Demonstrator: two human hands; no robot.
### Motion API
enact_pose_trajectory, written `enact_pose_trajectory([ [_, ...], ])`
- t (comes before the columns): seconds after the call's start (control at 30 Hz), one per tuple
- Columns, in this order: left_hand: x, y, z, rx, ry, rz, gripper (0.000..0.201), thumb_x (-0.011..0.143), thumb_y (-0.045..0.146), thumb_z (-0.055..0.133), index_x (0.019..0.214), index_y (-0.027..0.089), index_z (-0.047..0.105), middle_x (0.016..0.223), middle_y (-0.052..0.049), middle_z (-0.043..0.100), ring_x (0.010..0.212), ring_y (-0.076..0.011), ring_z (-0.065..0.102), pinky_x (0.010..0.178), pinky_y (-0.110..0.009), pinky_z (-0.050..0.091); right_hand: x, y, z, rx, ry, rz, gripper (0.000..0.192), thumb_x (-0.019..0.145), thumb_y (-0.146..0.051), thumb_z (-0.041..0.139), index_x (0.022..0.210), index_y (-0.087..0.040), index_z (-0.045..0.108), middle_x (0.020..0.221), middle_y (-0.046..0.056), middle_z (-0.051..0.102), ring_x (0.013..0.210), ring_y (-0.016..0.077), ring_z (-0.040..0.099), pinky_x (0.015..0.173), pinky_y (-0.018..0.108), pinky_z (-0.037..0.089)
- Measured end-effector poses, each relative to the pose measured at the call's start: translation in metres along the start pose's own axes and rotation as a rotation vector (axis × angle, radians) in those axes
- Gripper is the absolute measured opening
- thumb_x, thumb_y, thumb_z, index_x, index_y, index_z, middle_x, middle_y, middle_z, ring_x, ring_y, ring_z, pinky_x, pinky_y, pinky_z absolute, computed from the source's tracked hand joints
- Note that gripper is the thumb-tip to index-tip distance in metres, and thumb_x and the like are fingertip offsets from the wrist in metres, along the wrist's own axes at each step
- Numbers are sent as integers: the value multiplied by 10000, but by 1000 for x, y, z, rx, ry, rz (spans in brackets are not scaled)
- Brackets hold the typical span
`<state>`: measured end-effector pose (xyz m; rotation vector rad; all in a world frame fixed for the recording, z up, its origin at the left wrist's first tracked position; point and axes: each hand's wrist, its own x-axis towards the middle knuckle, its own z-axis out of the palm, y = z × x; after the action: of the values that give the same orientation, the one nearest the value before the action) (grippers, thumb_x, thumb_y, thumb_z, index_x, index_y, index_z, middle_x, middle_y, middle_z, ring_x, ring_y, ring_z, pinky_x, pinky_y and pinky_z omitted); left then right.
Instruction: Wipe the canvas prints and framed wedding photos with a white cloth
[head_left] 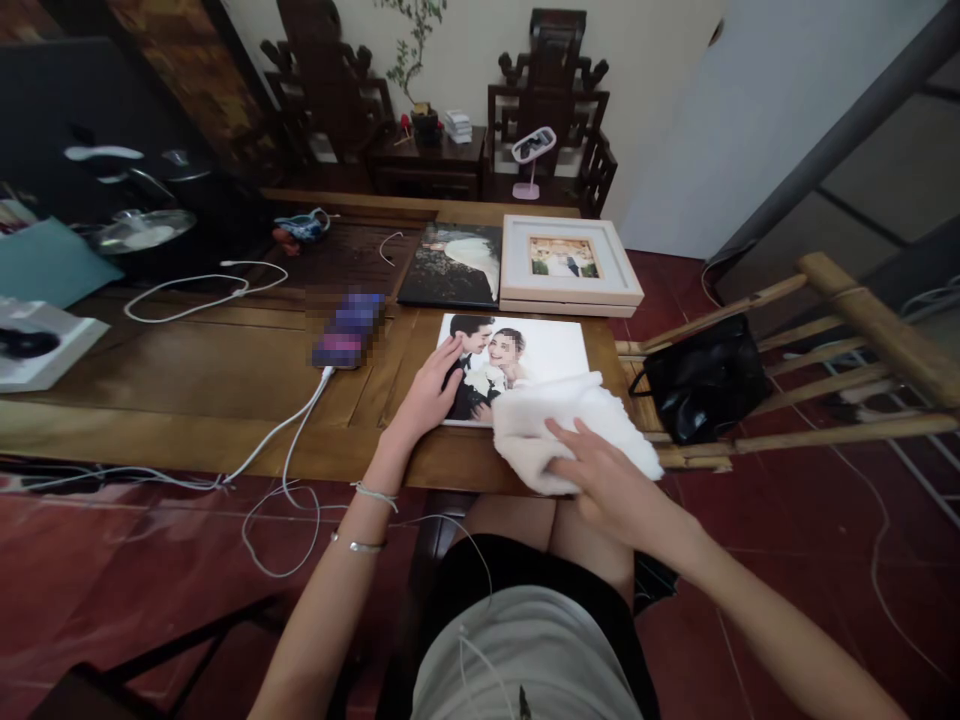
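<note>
A wedding photo panel (559,345) lies flat near the front edge of the wooden table (225,420). My left hand (435,385) rests on the panel's left side, fingers stretched out. A folded white towel (607,420) covers the panel's lower right corner and hangs a little over the table edge. My right hand (592,460) is on the towel, thumb and fingers gripping its folded part. Just behind the panel lie a dark photo panel (450,265) and a light wooden picture frame (574,290), side by side.
Left of the panel is a phone (349,330) with a white cable (300,410) running off the table edge. Farther left are a lidded glass pot (146,230) and a white box (45,360). A bamboo chair (817,375) holding a black bag (705,380) stands at right.
</note>
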<state>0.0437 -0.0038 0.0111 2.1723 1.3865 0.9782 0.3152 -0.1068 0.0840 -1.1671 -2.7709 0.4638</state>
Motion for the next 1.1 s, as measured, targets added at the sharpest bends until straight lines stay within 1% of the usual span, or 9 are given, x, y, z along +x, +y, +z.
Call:
enact_pose_trajectory([
  [0.13,0,1,0,7,-3,-6,459,962,270,380,1394,141,463,1513,-115,390,1429,-221,309,1187,-452,249,3,40,-15,-36,67,132,607,631,19,378,1138,-171,652,1312,136,600,1277,282,503,1031,480,420],
  [0.23,1,1,0,6,-2,-6,465,960,267,382,1398,130,458,1512,-121,391,1429,-220,310,1187,-450,250,30,69,-15,-107,153,251,584,665,13,379,1175,-121,629,1284,161,613,1273,298,503,1052,487,389],
  [0.3,1,1,0,4,-2,-6,466,960,267,383,1403,141,453,1515,-114,389,1427,-220,314,1185,-458,251,54,74,-12,-151,175,316,603,678,17,389,1223,-117,606,1281,164,614,1312,313,455,1075,521,345],
  [0.43,0,3,0,-14,8,-5,460,968,295,384,1402,163,462,1506,-105,406,1419,-225,331,1182,-469,254,101,49,-2,-216,121,305,591,725,-12,446,1268,-192,593,1418,127,511,1384,404,303,1049,677,269],
  [0.6,-2,5,-5,-157,202,13,487,1003,423,276,1364,201,517,1467,-80,469,1369,-211,418,1165,-443,301,127,-2,15,-213,59,-4,485,823,-52,455,1256,-207,608,1502,89,413,1404,408,260,1083,679,210],
  [0.7,-3,4,-7,-214,284,35,570,1006,485,145,1367,243,513,1466,-49,473,1375,-207,409,1161,-445,304,118,-19,22,-204,34,-158,447,827,-52,448,1198,-201,649,1497,78,423,1403,412,256,1083,688,200],
  [0.8,-3,6,-6,-160,237,29,595,1002,500,147,1370,201,507,1464,-78,473,1373,-216,410,1163,-446,300,93,-21,22,-174,-17,-211,477,772,-21,474,1163,-214,667,1490,58,436,1408,389,262,1096,670,208],
  [1.0,-1,7,1,-8,74,-3,490,989,403,339,1359,125,502,1468,-134,456,1387,-232,390,1166,-433,302,31,5,12,-113,15,-33,620,653,46,429,1192,-179,639,1478,88,448,1405,331,306,1124,593,242],
  [1.1,0,4,2,28,43,-5,469,968,360,406,1349,107,508,1472,-154,444,1383,-243,396,1164,-442,306,20,27,2,-139,74,108,628,636,36,417,1196,-154,630,1383,140,541,1357,312,394,1106,537,291],
])
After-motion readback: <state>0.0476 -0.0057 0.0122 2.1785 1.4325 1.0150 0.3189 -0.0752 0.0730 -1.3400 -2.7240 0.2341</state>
